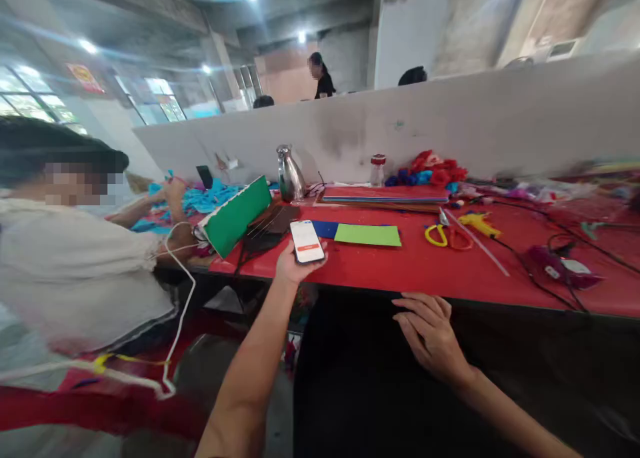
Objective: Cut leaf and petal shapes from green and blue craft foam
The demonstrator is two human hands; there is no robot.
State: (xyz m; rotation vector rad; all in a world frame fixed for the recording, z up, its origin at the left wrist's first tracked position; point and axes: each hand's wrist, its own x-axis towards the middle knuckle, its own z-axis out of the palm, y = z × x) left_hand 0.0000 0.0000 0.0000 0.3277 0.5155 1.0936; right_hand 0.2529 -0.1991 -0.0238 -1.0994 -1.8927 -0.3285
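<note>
My left hand (295, 263) is closed around a smartphone (307, 241), its lit screen white with an orange-red bar. The phone is held over the front edge of the red table (360, 271). My right hand (430, 335) hangs in front of the table edge, fingers extended and slightly curled, with nothing in it. Just beyond the phone lie a light green sheet (367, 235) and a dark blue piece (325, 229) partly under it. To the right are scissors (449, 237) with yellow and red handles.
A co-worker (75, 265) sits at the left, hands by blue material (213, 195). A green board (239, 216), metal jug (290, 175) and glass jar (378, 171) stand along the table. A yellow glue gun (480, 225) and cables lie right. A low wall (340, 131) runs behind.
</note>
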